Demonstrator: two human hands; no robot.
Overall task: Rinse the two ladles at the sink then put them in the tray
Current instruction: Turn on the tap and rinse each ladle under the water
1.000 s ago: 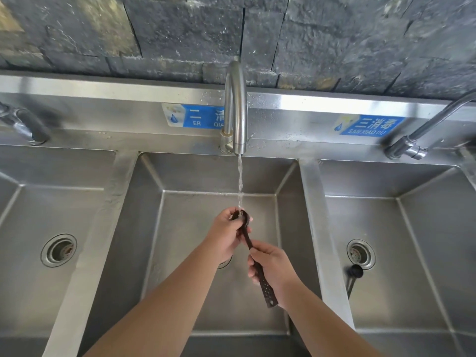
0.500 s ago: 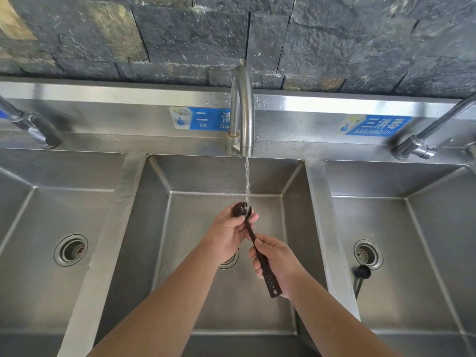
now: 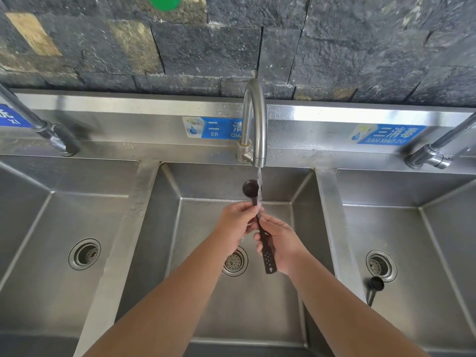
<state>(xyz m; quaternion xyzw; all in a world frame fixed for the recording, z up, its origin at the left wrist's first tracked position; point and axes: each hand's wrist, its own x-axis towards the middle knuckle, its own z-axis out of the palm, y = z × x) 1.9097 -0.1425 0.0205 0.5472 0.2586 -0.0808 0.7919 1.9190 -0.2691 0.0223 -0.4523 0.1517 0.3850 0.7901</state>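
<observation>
Two bare forearms reach up from the bottom edge of the frame over the middle stainless-steel sink basin [image 3: 195,292]. Just right of centre, the right hand [image 3: 279,244] is curled around the perforated lower handle of a dark brown long-handled plastic ladle [image 3: 260,229]. Beside it, the left hand [image 3: 238,222] pinches the ladle's stem higher up, fingertips closed on it. The ladle stands nearly upright, its small round bowl above both hands, just left of a thin stream of water [image 3: 259,186] that runs down along the stem. The stream falls from the curved steel gooseneck tap [image 3: 255,119] at centre. In the right-hand basin [image 3: 425,305], at lower right of the frame, a second dark ladle [image 3: 374,287] lies beside the round drain [image 3: 380,265]. Blue labels [image 3: 386,134] line the steel backsplash, below a dark stone wall [image 3: 334,47].
</observation>
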